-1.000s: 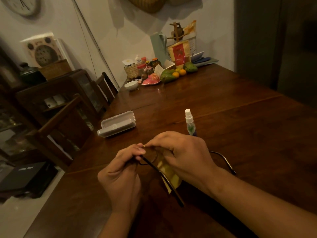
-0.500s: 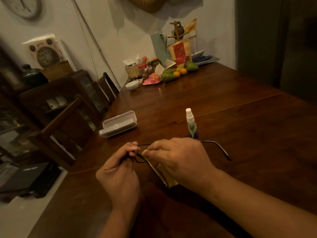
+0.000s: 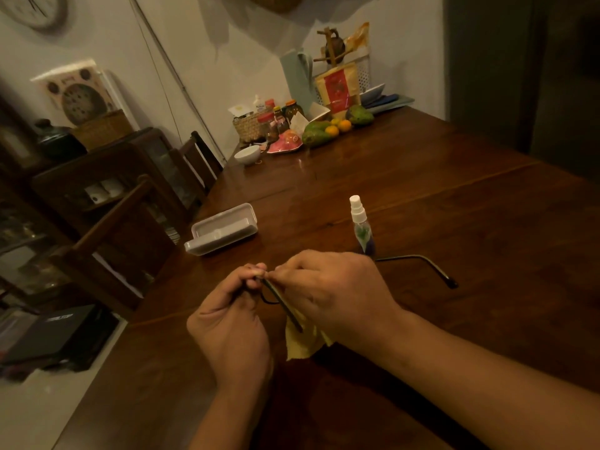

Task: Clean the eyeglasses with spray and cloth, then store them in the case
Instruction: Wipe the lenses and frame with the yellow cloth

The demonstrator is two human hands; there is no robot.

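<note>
Eyeglasses point(image 3: 276, 298), one dark-framed pair, held above the wooden table point(image 3: 454, 206) between both hands. Left hand point(image 3: 230, 326) closed around the frame's near corner, thumb and fingertips pinched together on it. Right hand point(image 3: 337, 287) clamped on a yellow cloth point(image 3: 303, 344) wrapped over the lens area, fingertips meeting those of the left; one corner of cloth hanging out below the palm. One temple arm sloping down across the cloth, the other sticking out to the right past the wrist, bent tip just above the tabletop.

One small spray bottle point(image 3: 360, 222) upright just beyond the right hand, white nozzle, clear body with a green and purple label; print too small to read. One pale glasses case point(image 3: 222, 228) lying open to the left, well apart from the hands, near the table edge.

Far end of table: one white bowl point(image 3: 247, 154), one woven basket point(image 3: 249, 126), several jars and bottles, a red-and-tan pouch point(image 3: 337, 89) with illegible writing, two oranges, green mangoes, count unclear. One wall clock point(image 3: 34, 9) top left, cut off by the frame edge.
</note>
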